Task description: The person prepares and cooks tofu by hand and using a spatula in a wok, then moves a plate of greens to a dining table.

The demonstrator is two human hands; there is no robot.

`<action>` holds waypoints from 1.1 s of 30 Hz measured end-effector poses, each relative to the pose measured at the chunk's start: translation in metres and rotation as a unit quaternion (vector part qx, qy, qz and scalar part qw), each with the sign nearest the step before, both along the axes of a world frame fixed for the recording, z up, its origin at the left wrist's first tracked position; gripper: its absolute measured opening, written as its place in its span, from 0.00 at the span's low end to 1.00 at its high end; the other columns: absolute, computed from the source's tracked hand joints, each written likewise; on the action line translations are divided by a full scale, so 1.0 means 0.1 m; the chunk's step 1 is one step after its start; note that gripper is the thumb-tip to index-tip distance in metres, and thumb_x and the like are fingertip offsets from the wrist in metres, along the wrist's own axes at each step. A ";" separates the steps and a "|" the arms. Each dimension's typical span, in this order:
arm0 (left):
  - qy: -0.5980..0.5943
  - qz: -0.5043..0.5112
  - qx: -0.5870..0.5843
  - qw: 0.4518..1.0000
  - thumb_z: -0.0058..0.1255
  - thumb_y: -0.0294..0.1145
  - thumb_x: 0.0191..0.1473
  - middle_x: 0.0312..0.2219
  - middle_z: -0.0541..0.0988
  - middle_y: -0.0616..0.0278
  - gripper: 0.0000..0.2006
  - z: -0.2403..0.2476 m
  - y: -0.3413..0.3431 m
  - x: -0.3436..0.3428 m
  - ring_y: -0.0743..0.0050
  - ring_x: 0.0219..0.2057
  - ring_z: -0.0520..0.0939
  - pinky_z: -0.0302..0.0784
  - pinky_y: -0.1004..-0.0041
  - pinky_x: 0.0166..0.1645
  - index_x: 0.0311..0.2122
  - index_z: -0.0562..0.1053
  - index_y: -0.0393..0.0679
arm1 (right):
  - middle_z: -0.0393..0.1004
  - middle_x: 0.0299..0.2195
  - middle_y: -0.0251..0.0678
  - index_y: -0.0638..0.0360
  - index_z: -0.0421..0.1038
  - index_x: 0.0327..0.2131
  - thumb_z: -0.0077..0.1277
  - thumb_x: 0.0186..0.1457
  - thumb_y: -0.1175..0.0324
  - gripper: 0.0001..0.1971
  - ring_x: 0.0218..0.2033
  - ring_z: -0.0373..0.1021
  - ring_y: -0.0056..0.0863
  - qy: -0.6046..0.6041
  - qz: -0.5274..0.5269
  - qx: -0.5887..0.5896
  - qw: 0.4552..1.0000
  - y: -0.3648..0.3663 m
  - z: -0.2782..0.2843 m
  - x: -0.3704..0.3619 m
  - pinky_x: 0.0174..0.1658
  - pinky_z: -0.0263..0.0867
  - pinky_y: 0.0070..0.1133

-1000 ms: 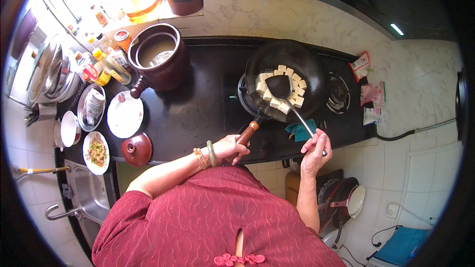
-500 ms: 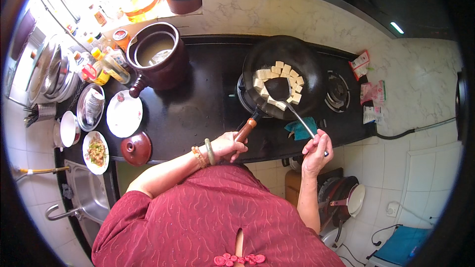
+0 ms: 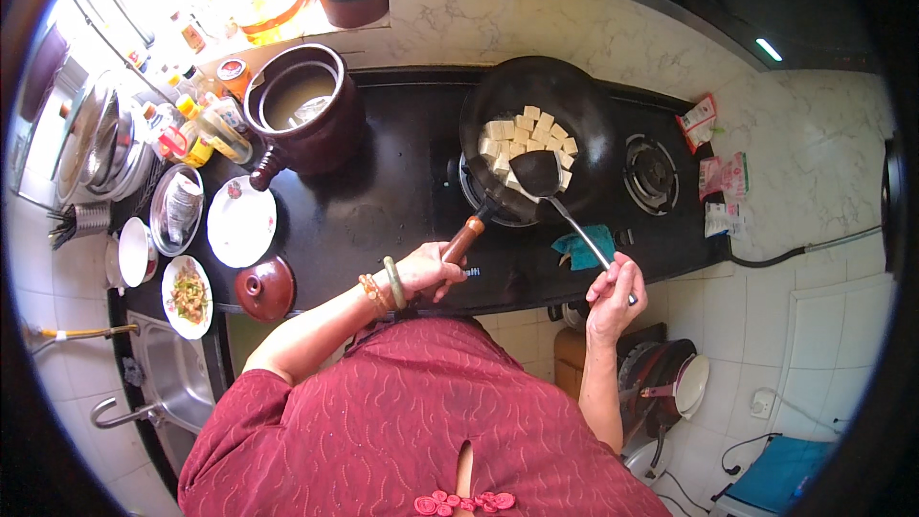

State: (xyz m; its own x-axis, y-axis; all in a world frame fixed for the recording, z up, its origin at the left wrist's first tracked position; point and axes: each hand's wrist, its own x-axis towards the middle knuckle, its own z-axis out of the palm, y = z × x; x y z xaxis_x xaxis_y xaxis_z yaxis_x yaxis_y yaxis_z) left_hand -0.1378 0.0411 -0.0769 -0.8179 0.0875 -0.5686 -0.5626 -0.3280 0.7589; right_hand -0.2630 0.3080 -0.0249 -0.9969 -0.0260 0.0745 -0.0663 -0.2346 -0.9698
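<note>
Clenching the wooden handle, the left hand has the wok ahead, rightward.

Black countertop is leaving room to pass left of the wok, with a dark clay pot walling off that lane farther left. The wooden handle in the left hand is barring the wok's near-left side, while a spatula is slanting across its near rim.

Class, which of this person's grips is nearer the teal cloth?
Right. The right grip is just lower right of the teal cloth; the left grip, on the wok handle, is farther away, leftward.
</note>
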 end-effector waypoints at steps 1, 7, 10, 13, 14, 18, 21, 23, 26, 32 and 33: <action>0.002 -0.001 -0.006 1.000 0.57 0.27 0.48 0.17 0.70 0.68 0.14 -0.01 -0.02 0.00 0.81 0.11 0.69 0.62 0.78 0.14 0.38 0.65 0.42 | 0.65 0.22 0.29 0.67 0.72 0.39 0.43 0.65 0.63 0.15 0.15 0.61 0.14 -0.001 0.001 -0.001 1.000 0.01 -0.04 0.00 0.14 0.58 0.13; 0.005 0.001 -0.005 1.000 0.57 0.27 0.48 0.18 0.70 0.68 0.14 -0.10 -0.05 0.02 0.81 0.11 0.69 0.62 0.78 0.15 0.38 0.65 0.41 | 0.65 0.23 0.28 0.67 0.72 0.39 0.42 0.65 0.62 0.15 0.15 0.61 0.13 0.008 -0.002 0.002 1.000 -0.05 0.07 -0.07 0.15 0.58 0.12; 0.001 -0.001 -0.014 1.000 0.57 0.27 0.48 0.18 0.70 0.68 0.14 -0.04 -0.03 0.01 0.81 0.11 0.69 0.62 0.78 0.14 0.38 0.65 0.41 | 0.65 0.23 0.28 0.67 0.72 0.39 0.42 0.65 0.63 0.15 0.15 0.60 0.13 0.018 -0.010 0.006 1.000 -0.01 -0.05 -0.10 0.15 0.58 0.12; 0.005 -0.005 -0.020 1.000 0.56 0.27 0.48 0.18 0.70 0.68 0.14 -0.04 -0.04 0.01 0.80 0.11 0.69 0.62 0.77 0.14 0.38 0.65 0.41 | 0.65 0.23 0.28 0.67 0.72 0.39 0.42 0.65 0.63 0.15 0.15 0.61 0.13 0.022 -0.011 0.012 1.000 0.00 -0.04 -0.12 0.15 0.58 0.12; 0.008 -0.006 -0.023 1.000 0.56 0.27 0.48 0.18 0.70 0.68 0.14 -0.05 -0.05 0.01 0.80 0.11 0.69 0.62 0.77 0.14 0.38 0.65 0.42 | 0.65 0.23 0.28 0.67 0.72 0.39 0.42 0.65 0.63 0.15 0.15 0.61 0.13 0.023 -0.012 0.016 1.000 -0.02 0.03 -0.12 0.15 0.58 0.12; 0.013 -0.010 -0.034 0.999 0.56 0.27 0.48 0.18 0.69 0.68 0.13 -0.09 -0.06 0.02 0.80 0.10 0.69 0.62 0.77 0.14 0.37 0.64 0.42 | 0.65 0.22 0.29 0.67 0.72 0.38 0.42 0.65 0.63 0.15 0.15 0.61 0.13 0.029 -0.011 0.019 0.999 -0.03 -0.01 -0.13 0.15 0.58 0.12; 0.022 -0.009 -0.038 0.999 0.56 0.27 0.48 0.18 0.69 0.68 0.13 -0.09 -0.07 0.02 0.80 0.10 0.69 0.62 0.77 0.14 0.37 0.64 0.41 | 0.65 0.23 0.29 0.68 0.72 0.39 0.42 0.65 0.64 0.15 0.15 0.61 0.13 0.033 -0.004 0.018 0.999 -0.05 -0.03 -0.15 0.15 0.57 0.12; 0.028 -0.006 -0.037 0.999 0.56 0.27 0.48 0.18 0.69 0.68 0.14 -0.11 -0.08 0.02 0.80 0.10 0.69 0.62 0.77 0.14 0.37 0.64 0.41 | 0.65 0.23 0.29 0.68 0.72 0.39 0.42 0.65 0.64 0.15 0.16 0.61 0.13 0.025 -0.013 0.017 0.999 -0.06 0.06 -0.15 0.16 0.58 0.12; 0.024 -0.013 -0.068 0.997 0.56 0.27 0.48 0.18 0.69 0.68 0.14 -0.13 -0.10 0.02 0.80 0.10 0.69 0.63 0.77 0.14 0.37 0.64 0.41 | 0.65 0.23 0.29 0.68 0.71 0.40 0.42 0.65 0.63 0.15 0.16 0.61 0.14 0.027 -0.005 0.012 1.000 -0.08 0.06 -0.12 0.16 0.58 0.12; 0.029 -0.009 -0.102 0.994 0.56 0.27 0.47 0.17 0.69 0.68 0.14 -0.15 -0.15 -0.07 0.79 0.10 0.70 0.62 0.76 0.14 0.37 0.64 0.41 | 0.64 0.23 0.28 0.67 0.71 0.41 0.43 0.65 0.63 0.14 0.17 0.61 0.15 0.010 0.011 -0.006 1.000 -0.11 -0.10 -0.14 0.16 0.59 0.13; 0.028 -0.009 -0.109 0.994 0.56 0.27 0.47 0.17 0.69 0.68 0.14 -0.15 -0.17 -0.07 0.79 0.10 0.70 0.63 0.76 0.14 0.37 0.64 0.41 | 0.64 0.23 0.28 0.67 0.71 0.41 0.44 0.65 0.63 0.14 0.17 0.61 0.15 0.009 0.010 -0.013 1.000 -0.13 -0.05 -0.14 0.17 0.59 0.13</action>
